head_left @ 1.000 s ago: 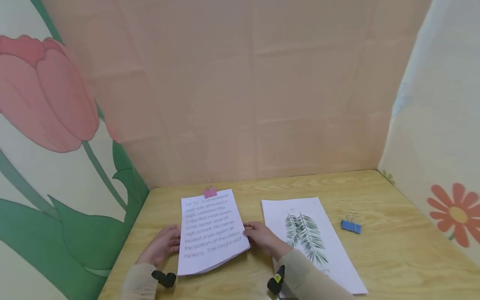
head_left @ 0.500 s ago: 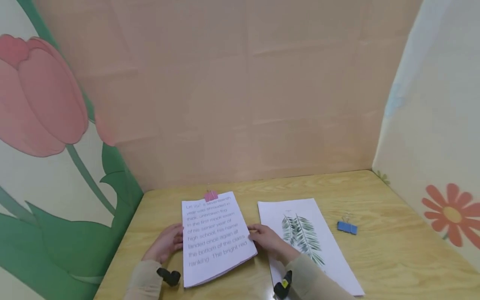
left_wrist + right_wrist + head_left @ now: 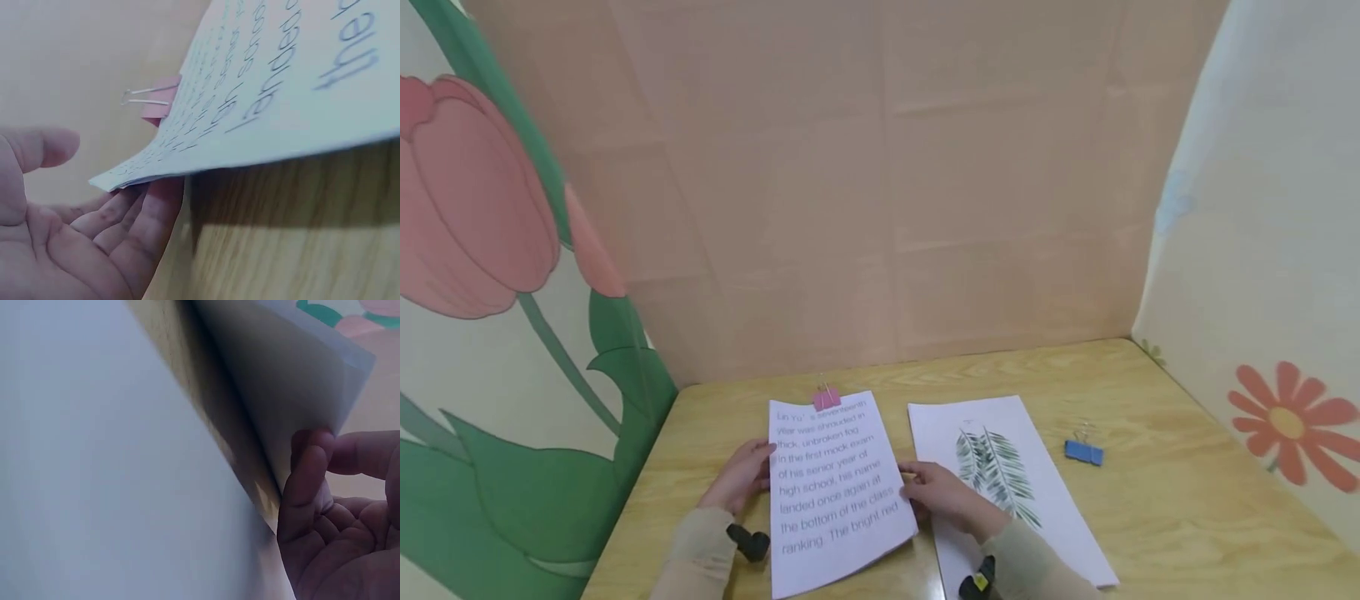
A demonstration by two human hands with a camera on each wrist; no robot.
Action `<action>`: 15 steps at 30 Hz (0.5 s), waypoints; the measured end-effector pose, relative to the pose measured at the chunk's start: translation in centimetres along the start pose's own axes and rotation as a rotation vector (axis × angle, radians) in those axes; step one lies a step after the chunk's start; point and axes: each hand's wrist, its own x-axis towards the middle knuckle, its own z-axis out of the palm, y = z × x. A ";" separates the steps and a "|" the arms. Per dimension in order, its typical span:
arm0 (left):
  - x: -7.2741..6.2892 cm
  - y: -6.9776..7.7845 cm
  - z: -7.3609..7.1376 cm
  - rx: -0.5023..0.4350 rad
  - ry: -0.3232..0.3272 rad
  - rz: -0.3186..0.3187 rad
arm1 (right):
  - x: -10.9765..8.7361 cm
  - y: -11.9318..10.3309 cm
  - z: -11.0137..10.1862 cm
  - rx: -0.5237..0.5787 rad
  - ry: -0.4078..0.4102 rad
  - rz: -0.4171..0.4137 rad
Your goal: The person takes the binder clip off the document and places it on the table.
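A stack of printed paper (image 3: pixel 835 500) is tilted up off the table, its near end toward me. At its far edge sits a pink binder clip (image 3: pixel 827 398), whose wire handles stick out past the sheets. My left hand (image 3: pixel 735 479) supports the left edge. In the left wrist view its fingers (image 3: pixel 134 231) lie under the sheets, with the thumb raised apart from them. On the opposite edge, my right hand (image 3: pixel 947 496) pinches the paper between thumb and fingers, as the right wrist view shows. Part of those fingers is hidden beneath the stack.
A second stack of paper (image 3: pixel 931 425) with a leaf print lies to the right, partly under my right forearm. Beyond it stands a blue binder clip (image 3: pixel 1084 452). The wooden table (image 3: pixel 1187 508) meets a pink back wall (image 3: pixel 880 208) and patterned side walls.
The clipped paper stack has come closer to me and looks larger, both hands moving along with it. The head view has turned slightly left to right, shifting the surroundings leftward.
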 end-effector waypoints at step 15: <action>1.5 1.4 2.0 0.176 0.081 0.043 | -2.1 0.0 -0.9 -0.073 -0.105 -0.049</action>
